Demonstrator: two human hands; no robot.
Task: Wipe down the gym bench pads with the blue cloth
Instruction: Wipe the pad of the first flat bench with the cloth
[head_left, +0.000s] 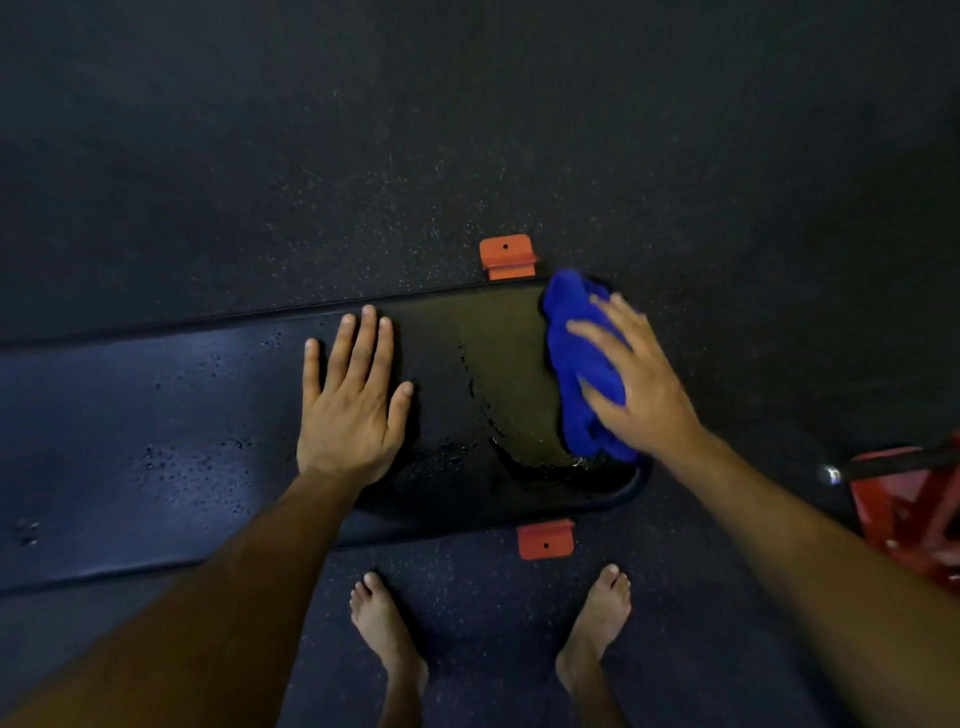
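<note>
A long black bench pad runs across the view from the left edge to a rounded end at the right. Wet streaks and droplets shine on it near the middle. My left hand lies flat on the pad, fingers straight and spread. My right hand presses the bunched blue cloth onto the pad's right end with spread fingers. The cloth reaches from the far edge almost to the near edge there.
Orange metal feet of the bench frame stick out beyond the far edge and near edge. A red metal frame stands at the right edge. My bare feet stand on the dark speckled rubber floor.
</note>
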